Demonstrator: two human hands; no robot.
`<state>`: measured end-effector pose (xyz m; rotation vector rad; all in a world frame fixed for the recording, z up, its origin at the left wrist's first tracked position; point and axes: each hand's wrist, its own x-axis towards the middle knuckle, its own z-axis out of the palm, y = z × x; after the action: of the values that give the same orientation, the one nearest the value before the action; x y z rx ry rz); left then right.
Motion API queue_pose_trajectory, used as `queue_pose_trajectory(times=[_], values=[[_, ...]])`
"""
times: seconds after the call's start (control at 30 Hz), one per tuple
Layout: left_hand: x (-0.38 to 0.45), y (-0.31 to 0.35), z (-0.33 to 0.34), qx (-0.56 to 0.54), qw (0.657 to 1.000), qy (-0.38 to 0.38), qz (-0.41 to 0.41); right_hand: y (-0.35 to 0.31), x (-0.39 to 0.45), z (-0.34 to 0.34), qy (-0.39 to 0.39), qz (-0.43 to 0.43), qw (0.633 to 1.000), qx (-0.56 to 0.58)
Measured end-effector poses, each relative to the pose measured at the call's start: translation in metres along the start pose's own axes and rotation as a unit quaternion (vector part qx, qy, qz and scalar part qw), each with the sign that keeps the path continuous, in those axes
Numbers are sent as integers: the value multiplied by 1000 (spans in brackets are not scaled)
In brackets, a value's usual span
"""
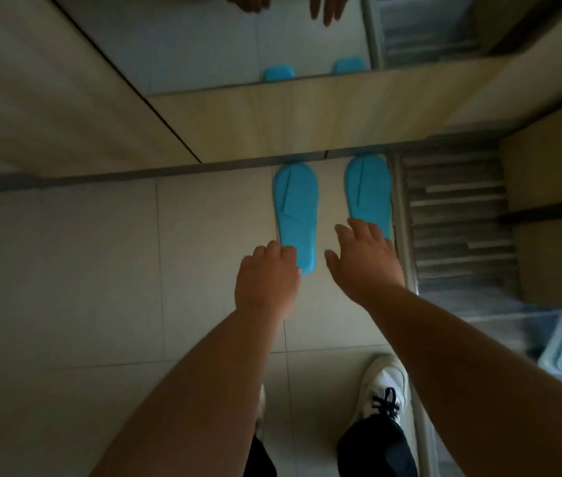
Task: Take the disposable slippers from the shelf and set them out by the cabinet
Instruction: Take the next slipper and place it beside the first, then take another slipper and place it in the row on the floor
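Two flat blue slippers on tile floor point(100, 270), side by side, toes against the cabinet point(238, 122) base. Left slipper point(295, 208) and right slipper point(369, 191) each show a folded strap lying flat; small gap between them. Left hand point(266, 280) over left slipper's heel, fingers curled down, contact unclear. Right hand point(364, 259) fingers spread loose over right slipper's heel, holding nothing. Mirror point(204, 46) above reflects slippers. White shoe point(384, 387) below.
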<state>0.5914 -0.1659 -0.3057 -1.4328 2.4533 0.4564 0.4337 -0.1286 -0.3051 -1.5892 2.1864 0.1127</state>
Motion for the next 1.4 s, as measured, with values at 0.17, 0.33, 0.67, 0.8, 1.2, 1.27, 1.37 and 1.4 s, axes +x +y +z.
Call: queue_pose_trajectory(times=[0.17,0.33,0.67,0.8,1.2,1.27,1.37,1.4], values=[[-9,13,-55,68,990,33,117,9,-42,-30,22,6,997,-71],[-21,33,-83,115,972,9,204,23,-102,-40,36,117,991,-48],[-43,152,-69,149,934,-16,323,113,-205,-31,53,280,958,27],[-57,201,-54,169,915,-22,365,152,-240,-21,61,332,940,46],[-101,346,-15,203,880,-18,430,262,-335,-6,61,411,905,96],[-107,365,-7,213,875,-22,434,281,-349,-7,62,415,901,110],[-114,393,3,220,872,-25,436,310,-366,-5,69,415,899,118],[-116,402,6,221,872,-23,437,319,-371,-4,73,415,899,120]])
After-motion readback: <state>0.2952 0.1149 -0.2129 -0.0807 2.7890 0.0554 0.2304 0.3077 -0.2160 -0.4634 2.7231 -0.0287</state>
